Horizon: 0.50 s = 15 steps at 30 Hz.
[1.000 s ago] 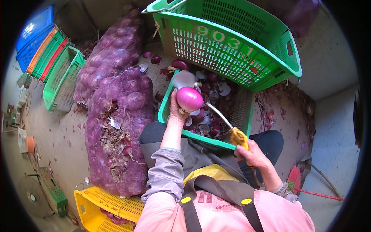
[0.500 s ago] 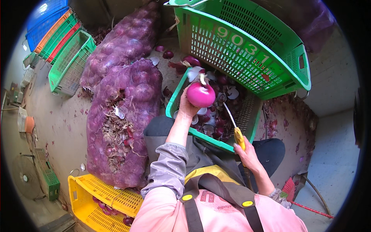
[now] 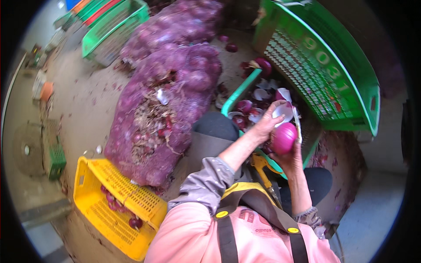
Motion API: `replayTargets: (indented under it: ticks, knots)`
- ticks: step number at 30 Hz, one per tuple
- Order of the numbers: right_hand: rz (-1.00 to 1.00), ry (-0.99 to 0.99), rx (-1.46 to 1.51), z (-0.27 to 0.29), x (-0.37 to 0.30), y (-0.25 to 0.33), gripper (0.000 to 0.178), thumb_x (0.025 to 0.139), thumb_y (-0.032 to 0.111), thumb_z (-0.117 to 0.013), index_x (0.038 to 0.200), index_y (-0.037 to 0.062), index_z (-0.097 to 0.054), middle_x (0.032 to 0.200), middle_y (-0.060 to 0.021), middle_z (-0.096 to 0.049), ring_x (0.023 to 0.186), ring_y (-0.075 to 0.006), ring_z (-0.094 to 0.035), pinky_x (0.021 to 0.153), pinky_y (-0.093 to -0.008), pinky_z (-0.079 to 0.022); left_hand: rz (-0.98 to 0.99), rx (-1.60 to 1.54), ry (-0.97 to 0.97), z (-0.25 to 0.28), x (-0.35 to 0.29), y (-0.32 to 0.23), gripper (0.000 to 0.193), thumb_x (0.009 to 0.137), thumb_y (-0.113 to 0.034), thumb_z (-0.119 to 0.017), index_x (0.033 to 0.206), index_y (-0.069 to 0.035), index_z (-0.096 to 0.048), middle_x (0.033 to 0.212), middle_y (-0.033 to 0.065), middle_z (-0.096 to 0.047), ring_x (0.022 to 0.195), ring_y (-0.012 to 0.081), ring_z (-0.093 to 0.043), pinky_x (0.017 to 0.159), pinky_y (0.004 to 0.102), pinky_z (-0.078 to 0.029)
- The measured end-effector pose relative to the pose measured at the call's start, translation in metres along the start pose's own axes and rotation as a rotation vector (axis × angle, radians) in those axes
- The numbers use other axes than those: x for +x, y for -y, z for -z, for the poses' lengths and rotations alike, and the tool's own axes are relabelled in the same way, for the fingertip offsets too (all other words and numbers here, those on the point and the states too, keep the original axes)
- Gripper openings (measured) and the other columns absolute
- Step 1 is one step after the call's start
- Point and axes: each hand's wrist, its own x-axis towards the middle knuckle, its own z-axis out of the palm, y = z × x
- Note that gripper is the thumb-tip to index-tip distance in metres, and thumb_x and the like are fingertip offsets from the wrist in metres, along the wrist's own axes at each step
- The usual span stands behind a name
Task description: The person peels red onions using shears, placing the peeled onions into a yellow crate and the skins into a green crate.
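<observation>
A peeled-looking, bright purple-red onion [image 3: 284, 137] sits in my right hand [image 3: 289, 160], whose fingers curl around it from below. My left hand [image 3: 266, 125] pinches a curved piece of onion skin [image 3: 285, 113], pale on its inner side, just above the onion. A narrow pale strip runs along the onion's right side; whether it is a blade or skin I cannot tell. Below my hands, a yellow-handled tool [image 3: 262, 170] lies against my lap. Under them stands a green crate [image 3: 240, 93] with onions and loose skins inside.
A large green crate [image 3: 307, 74] stands tilted behind. Left of my knee lie mesh sacks of onions [image 3: 193, 79], one topped with dry roots and skins. A yellow crate [image 3: 118, 219] holds several onions. Stacked crates [image 3: 116, 30] stand far left, and a fan [image 3: 27, 150] is at the left edge.
The onion has gone from my left hand to my right, and my left hand now pinches skin. The yellow-handled knife no longer shows plainly in my right hand. The view has shifted left.
</observation>
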Motion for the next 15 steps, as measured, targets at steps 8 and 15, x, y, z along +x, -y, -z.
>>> replayTargets:
  ticks: [8,15]
  knots:
    - [0.463,-0.024,-0.312,-0.021,-0.011,0.021,0.069,0.078,0.055,-0.051,0.129,0.0118,-0.033,0.121,-0.0100,-0.046,0.113,-0.0246,-0.045,0.095,-0.0431,-0.036,0.609,-0.705,0.043,0.009,-0.020,-0.003,0.060,0.078,-0.046,-0.060,0.122,-0.014,-0.037,0.117,0.0103,-0.047,0.103,0.0269,-0.050,0.085,0.0429,-0.043]
    - [0.479,0.088,-0.996,-0.041,-0.013,0.026,0.069,0.084,0.057,-0.036,0.123,0.0013,-0.044,0.130,-0.0127,-0.040,0.119,-0.0217,-0.038,0.099,-0.0386,-0.029,0.395,-0.555,-0.103,0.025,-0.100,-0.082,0.054,0.072,-0.037,-0.067,0.116,-0.012,-0.046,0.108,0.0100,-0.054,0.098,0.0231,-0.056,0.086,0.0439,-0.047]
